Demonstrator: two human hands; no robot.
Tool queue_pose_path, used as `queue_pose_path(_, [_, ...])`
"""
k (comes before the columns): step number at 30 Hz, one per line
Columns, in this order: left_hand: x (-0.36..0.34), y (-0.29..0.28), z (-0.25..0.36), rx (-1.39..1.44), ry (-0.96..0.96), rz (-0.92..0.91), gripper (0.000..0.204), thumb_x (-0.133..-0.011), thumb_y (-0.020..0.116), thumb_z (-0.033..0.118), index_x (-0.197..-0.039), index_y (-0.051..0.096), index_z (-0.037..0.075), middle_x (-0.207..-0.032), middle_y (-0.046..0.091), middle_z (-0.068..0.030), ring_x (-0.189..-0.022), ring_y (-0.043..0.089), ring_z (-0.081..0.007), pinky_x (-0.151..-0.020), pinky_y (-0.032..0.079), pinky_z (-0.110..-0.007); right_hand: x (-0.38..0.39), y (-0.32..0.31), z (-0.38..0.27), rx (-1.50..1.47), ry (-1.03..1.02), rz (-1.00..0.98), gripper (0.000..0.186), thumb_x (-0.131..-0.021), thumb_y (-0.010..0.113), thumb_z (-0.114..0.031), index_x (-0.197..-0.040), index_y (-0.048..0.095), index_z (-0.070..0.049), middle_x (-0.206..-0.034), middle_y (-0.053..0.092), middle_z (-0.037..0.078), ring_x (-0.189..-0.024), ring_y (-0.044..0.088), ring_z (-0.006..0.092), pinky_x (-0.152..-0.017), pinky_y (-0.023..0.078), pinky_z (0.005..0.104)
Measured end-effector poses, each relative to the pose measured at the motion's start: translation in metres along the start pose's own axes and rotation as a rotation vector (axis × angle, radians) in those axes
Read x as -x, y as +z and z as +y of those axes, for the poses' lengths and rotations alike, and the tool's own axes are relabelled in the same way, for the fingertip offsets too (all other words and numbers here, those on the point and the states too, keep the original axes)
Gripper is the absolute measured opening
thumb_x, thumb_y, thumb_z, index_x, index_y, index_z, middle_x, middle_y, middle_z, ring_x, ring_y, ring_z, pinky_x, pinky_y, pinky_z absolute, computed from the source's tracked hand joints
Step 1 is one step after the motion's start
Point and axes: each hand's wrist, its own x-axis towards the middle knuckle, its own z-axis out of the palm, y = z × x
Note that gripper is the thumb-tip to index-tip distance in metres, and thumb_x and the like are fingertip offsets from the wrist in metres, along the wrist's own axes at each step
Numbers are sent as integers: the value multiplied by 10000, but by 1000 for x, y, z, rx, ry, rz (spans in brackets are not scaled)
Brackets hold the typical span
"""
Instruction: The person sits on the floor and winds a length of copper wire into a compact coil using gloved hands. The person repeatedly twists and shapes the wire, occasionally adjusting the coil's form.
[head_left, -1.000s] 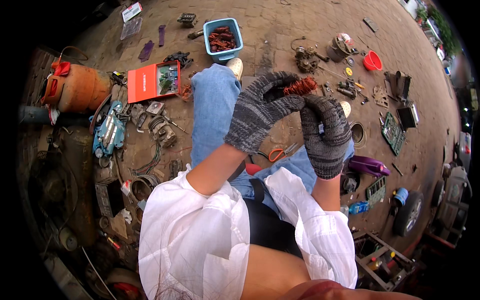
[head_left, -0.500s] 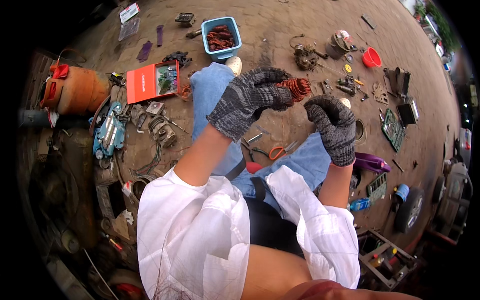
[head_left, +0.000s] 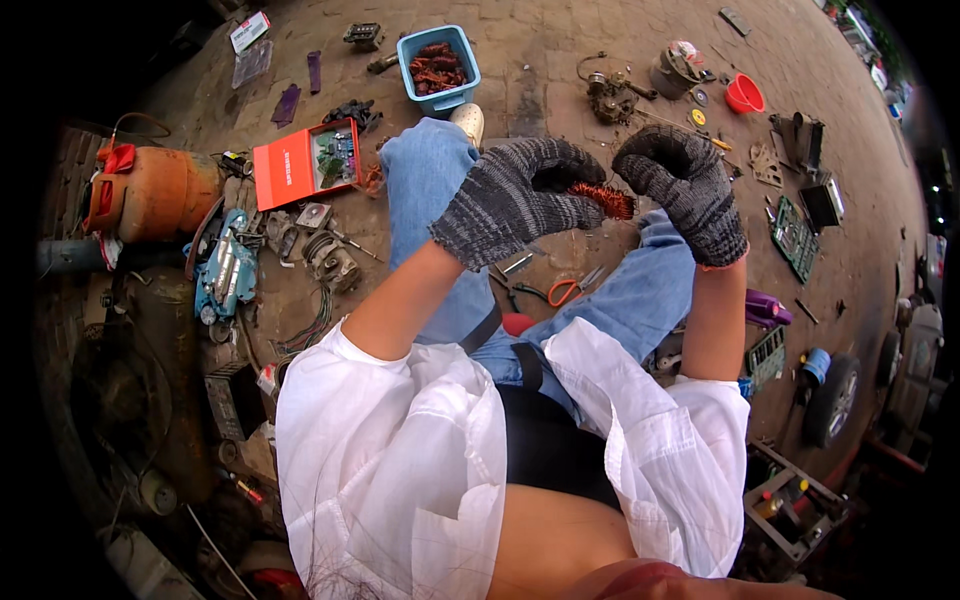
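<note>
A small bundle of reddish copper wire (head_left: 614,201) is gripped in my left hand (head_left: 515,200), which wears a dark grey knitted glove. Its loose, frayed end sticks out to the right. In a matching glove, my right hand (head_left: 690,195) curls beside that end, fingertips bent toward it; whatever it pinches is hidden by the fingers. Both hands are raised above my knees. Below them on the ground lie orange-handled scissors (head_left: 567,291). Past my left knee stands a light blue bin (head_left: 443,103) holding similar reddish-brown wire bundles.
An open red box (head_left: 284,172) with small parts lies to the left, near an orange gas cylinder (head_left: 165,187). Greasy metal parts (head_left: 330,262) are scattered there. On the right are a red bowl (head_left: 744,95), a green circuit board (head_left: 795,240) and a wheel (head_left: 833,402).
My right hand has moved up and turned its fingers toward the bundle's end. The wire bundle has shifted slightly right and down in my left hand.
</note>
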Motion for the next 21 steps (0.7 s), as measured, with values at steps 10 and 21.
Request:
queue_pose_path(10, [-5, 3, -11, 25, 30, 108, 359, -684, 729, 119, -997, 587, 16, -908, 638, -87, -829, 606, -125, -767, 488, -253, 26, 25, -21, 876, -533, 254, 178, -673, 667, -74, -848, 633, -74, -736, 598, 93, -639, 579, 239, -587, 460, 308])
queue_pose_path(21, [-5, 16, -3, 142, 159, 262, 318, -683, 728, 90, -949, 577, 3, -924, 604, -105, -862, 589, -159, -774, 485, -274, 41, 51, -6, 576, -426, 455, 145, -694, 669, -60, -833, 630, -53, -750, 617, 103, -658, 599, 237, -626, 475, 301])
